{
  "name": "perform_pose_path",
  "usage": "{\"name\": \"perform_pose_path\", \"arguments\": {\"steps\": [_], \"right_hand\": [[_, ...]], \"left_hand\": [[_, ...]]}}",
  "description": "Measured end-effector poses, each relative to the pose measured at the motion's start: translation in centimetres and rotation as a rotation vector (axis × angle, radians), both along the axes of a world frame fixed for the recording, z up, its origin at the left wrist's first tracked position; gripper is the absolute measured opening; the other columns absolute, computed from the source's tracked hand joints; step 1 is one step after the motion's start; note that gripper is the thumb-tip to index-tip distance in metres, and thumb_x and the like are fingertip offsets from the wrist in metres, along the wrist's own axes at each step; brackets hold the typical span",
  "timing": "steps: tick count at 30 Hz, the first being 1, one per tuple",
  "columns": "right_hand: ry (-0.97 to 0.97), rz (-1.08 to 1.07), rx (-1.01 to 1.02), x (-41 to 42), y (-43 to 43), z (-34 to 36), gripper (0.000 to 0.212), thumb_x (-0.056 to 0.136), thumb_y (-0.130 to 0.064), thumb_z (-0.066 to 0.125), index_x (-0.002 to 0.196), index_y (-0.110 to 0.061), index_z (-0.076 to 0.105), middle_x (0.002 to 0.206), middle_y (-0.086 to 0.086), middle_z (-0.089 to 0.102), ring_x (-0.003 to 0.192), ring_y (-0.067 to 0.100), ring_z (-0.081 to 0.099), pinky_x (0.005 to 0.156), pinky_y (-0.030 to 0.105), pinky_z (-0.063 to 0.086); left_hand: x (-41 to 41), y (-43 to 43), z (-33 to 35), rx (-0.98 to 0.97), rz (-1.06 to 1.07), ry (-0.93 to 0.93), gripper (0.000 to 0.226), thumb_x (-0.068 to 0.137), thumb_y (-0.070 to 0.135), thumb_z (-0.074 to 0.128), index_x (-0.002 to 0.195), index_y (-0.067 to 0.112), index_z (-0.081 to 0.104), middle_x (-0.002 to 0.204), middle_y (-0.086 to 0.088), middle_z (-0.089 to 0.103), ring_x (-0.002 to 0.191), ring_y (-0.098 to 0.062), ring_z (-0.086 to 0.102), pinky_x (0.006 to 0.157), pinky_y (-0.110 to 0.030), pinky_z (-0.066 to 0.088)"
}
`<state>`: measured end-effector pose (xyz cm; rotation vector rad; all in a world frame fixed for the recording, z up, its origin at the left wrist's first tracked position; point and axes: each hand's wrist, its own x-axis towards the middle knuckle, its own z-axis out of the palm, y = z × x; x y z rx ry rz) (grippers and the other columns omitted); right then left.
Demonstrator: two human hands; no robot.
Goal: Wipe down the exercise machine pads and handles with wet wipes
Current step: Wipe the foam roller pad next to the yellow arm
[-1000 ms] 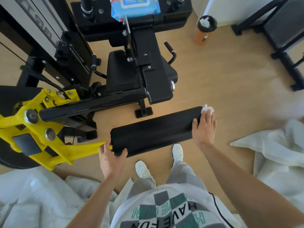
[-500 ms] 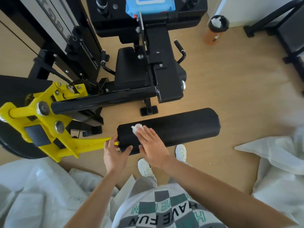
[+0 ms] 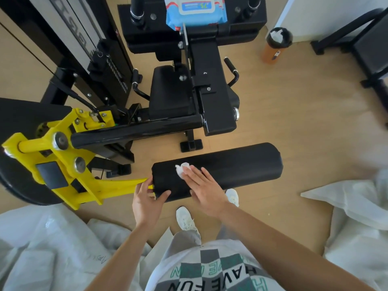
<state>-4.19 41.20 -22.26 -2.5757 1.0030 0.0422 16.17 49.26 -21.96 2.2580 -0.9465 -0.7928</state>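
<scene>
A black roller pad [image 3: 237,164] lies crosswise on a yellow lever arm [image 3: 117,186] of the exercise machine. My right hand [image 3: 201,189] lies flat on the pad's left half, straight fingers pressing a crumpled white wet wipe [image 3: 182,169] onto it. My left hand [image 3: 147,201] grips the pad's left end, thumb on the near side and fingers round the end face. A blue wet-wipe pack [image 3: 196,11] sits on the machine's back pad at the top. The black seat pad [image 3: 170,91] and two black side handles, left [image 3: 137,85] and right [image 3: 231,68], lie behind the roller.
An orange bottle [image 3: 275,47] with a black lid holding wipes stands on the wood floor at upper right. Another black frame [image 3: 369,51] sits far right. White plastic sheeting [image 3: 42,246] lies at lower left and lower right [image 3: 357,217]. The weight stack [image 3: 84,38] rises at upper left.
My right hand slid the wipe from the pad's right end to its left half, then stayed there. My left hand kept its grip on the left end.
</scene>
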Motion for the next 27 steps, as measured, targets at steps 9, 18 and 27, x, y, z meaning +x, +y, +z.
{"name": "perform_pose_path", "arguments": {"steps": [9,18,27], "right_hand": [[0.022,-0.522,0.023,-8.1,-3.5,0.1,0.058,0.106,-0.039,0.03,0.161,-0.021,0.022,0.17,-0.003,0.013,0.157,0.014,0.002,0.128,0.046,0.006],[0.124,-0.883,-0.047,-14.1,-7.0,-0.1,0.063,0.102,-0.035,0.039,0.158,-0.012,0.021,0.166,0.01,0.021,0.153,0.03,0.016,0.126,0.049,0.012],[0.055,-0.492,0.012,-5.7,-3.0,0.6,0.065,0.106,-0.044,0.026,0.161,-0.013,0.014,0.17,0.006,0.012,0.157,0.024,-0.001,0.126,0.04,-0.005]], "left_hand": [[0.3,-1.3,0.2,0.065,0.005,-0.135,0.068,0.086,0.052,0.076,0.141,0.019,0.054,0.136,-0.005,0.053,0.116,-0.027,0.059,0.089,-0.049,0.056],[0.3,-3.7,0.3,0.11,-0.045,-0.149,0.071,0.087,0.05,0.075,0.144,0.012,0.057,0.135,-0.008,0.054,0.122,-0.029,0.056,0.093,-0.048,0.053],[-0.7,-1.8,0.5,0.041,-0.026,-0.074,0.072,0.086,0.041,0.08,0.146,0.012,0.053,0.131,-0.008,0.054,0.11,-0.025,0.058,0.084,-0.038,0.053]]}}
